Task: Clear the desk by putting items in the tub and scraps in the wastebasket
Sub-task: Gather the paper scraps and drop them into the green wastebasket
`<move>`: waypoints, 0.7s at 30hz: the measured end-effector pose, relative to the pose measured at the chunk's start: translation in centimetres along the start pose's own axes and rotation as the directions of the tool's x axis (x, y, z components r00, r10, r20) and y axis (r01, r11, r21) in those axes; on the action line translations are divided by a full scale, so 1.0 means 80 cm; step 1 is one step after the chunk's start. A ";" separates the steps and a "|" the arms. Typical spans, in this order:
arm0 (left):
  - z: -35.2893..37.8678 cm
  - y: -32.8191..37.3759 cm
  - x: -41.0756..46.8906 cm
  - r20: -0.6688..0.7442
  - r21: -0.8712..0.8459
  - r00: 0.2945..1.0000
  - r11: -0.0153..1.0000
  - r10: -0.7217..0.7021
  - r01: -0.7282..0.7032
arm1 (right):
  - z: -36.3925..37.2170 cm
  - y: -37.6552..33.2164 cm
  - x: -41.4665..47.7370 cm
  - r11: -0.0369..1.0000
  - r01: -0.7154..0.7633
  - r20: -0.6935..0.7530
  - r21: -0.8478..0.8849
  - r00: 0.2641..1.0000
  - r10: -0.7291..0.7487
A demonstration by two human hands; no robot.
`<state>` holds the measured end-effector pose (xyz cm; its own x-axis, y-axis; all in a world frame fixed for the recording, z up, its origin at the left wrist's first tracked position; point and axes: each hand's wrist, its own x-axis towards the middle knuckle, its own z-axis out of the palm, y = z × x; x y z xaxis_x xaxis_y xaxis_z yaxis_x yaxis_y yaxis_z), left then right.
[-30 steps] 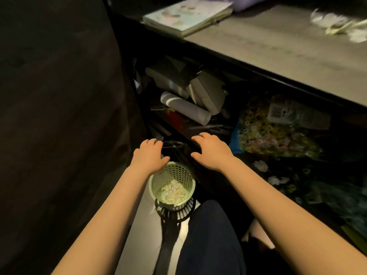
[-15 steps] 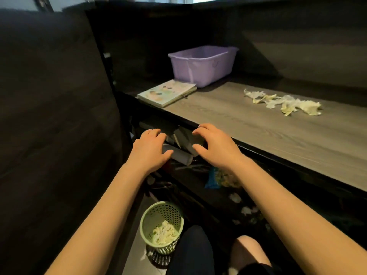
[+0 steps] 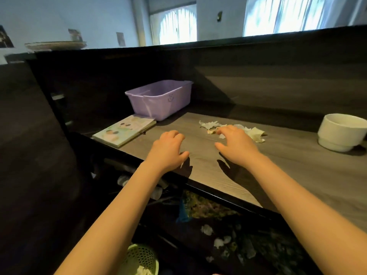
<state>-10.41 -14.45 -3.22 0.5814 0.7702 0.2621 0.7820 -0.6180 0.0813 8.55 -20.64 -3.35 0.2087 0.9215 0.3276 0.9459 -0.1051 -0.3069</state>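
A pile of torn paper scraps (image 3: 249, 131) lies on the grey desk (image 3: 288, 161). My right hand (image 3: 235, 144) hovers over the desk with fingers spread, its fingertips at the near edge of the scraps, holding nothing. My left hand (image 3: 167, 149) hangs palm down over the desk's front part, fingers apart and empty. A lilac tub (image 3: 158, 99) stands at the back left. In front of it lies a picture book (image 3: 125, 131). The green wastebasket (image 3: 142, 260) sits on the floor below, with scraps inside.
A white cup (image 3: 341, 131) stands on the desk at the far right. A dark partition wall rises behind the desk. Under the desk, a shelf holds rolled papers and a patterned bag (image 3: 206, 208), with paper bits on the floor.
Both hands rose from above the wastebasket, past the shelf, to over the desk top. My view tilted upward; the right hand now reaches the scraps.
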 end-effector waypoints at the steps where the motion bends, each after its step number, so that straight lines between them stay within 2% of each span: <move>1: 0.005 0.009 0.012 0.015 0.020 1.000 1.000 0.009 -0.010 | -0.001 0.014 0.005 0.999 -0.033 -0.001 -0.007 0.999 0.033; 6: 0.028 0.043 0.066 0.073 0.053 0.997 0.998 0.030 -0.034 | 0.001 0.079 0.028 0.965 -0.227 -0.076 -0.129 0.973 0.219; 9: 0.044 0.055 0.096 0.068 0.028 0.997 0.998 0.046 -0.048 | -0.001 0.112 0.047 0.946 -0.304 -0.098 -0.115 0.951 0.294; 16: 0.071 0.073 0.161 0.021 0.073 1.000 0.997 -0.014 0.012 | 0.017 0.154 0.072 0.948 -0.319 0.049 -0.009 0.947 0.319; 21: 0.088 0.074 0.201 0.074 -0.124 0.995 0.990 -0.061 0.070 | 0.021 0.160 0.077 0.958 -0.285 0.072 -0.025 0.955 0.286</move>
<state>5.15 -4.60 -5.25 0.5474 0.8161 0.1853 0.7870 -0.5773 0.2176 21.53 -15.70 -6.79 0.4521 0.8774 0.1606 0.8530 -0.3726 -0.3655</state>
